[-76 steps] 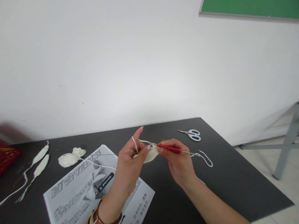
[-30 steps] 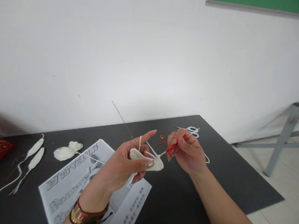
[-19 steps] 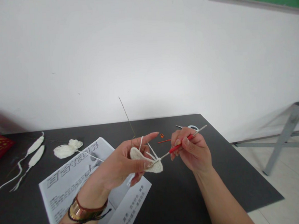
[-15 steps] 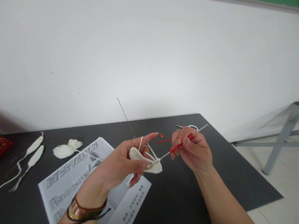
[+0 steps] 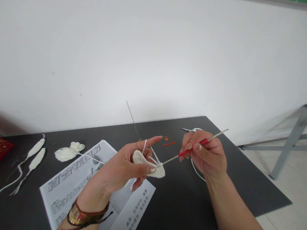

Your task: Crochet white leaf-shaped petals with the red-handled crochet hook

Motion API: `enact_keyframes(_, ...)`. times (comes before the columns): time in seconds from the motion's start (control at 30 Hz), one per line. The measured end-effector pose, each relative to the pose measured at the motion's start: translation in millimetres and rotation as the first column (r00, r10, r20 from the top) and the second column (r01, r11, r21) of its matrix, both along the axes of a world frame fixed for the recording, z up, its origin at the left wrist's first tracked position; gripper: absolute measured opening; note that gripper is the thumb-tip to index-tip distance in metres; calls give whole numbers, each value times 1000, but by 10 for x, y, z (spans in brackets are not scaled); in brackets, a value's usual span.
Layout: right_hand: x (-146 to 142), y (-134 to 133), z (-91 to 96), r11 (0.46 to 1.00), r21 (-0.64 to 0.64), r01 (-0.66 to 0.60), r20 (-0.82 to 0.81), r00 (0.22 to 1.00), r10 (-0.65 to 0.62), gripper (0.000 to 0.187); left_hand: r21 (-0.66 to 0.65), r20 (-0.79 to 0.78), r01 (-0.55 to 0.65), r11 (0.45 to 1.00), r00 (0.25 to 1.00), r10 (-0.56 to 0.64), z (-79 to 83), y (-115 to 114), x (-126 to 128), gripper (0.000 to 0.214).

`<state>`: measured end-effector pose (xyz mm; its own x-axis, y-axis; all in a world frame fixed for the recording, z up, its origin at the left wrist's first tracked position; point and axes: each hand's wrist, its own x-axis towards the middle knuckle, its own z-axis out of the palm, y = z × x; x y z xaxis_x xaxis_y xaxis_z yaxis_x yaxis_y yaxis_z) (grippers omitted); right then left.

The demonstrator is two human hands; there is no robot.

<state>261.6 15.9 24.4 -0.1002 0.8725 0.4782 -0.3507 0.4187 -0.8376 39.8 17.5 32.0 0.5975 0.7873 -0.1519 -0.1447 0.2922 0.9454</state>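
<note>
Between the thumb and fingers of my left hand (image 5: 130,163) is a small white crochet piece (image 5: 157,170). White yarn runs over the raised index finger, which points right. A thin wire (image 5: 133,119) rises from behind the piece. My right hand (image 5: 204,153) grips the red handle of a crochet hook (image 5: 197,146). The hook's metal shaft reaches left to the edge of the crochet piece, with yarn at its tip. The other metal end sticks out past my right hand, up and to the right.
Printed paper sheets (image 5: 69,189) lie under my left arm on the black table (image 5: 179,203). A white yarn bundle (image 5: 66,154) and two white crocheted petals (image 5: 37,159) are at left. An orange stitch marker (image 5: 166,138), a red needle (image 5: 168,144) and scissors (image 5: 188,129) lie behind my hands.
My right hand has moved right with the crochet hook, drawing its shaft out to the edge of the crochet piece. My left hand has stayed nearly still.
</note>
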Motion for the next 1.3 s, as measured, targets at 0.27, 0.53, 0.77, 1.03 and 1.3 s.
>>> enact_keyframes(0.27,17,-105,-5,977,179,114,211,966,-151,7,71,-89,-44,997,995,50,-16,26,13,62)
enact_keyframes(0.53,-130,-128,-3,771,635,51,503,731,-462,28,238,-182,-341,909,904,387,-12,54,164,67)
enact_keyframes(0.77,-183,-82,-162,614,786,80,386,712,-586,58,134,126,-544,828,838,531,-53,34,246,67)
enact_keyframes(1.03,-214,-75,-191,699,687,197,268,826,-497,40,-84,353,-490,868,800,486,-22,12,238,55)
enact_keyframes(1.3,-273,-136,-190,733,642,224,277,824,-494,37,290,273,-638,713,770,577,-102,3,272,71)
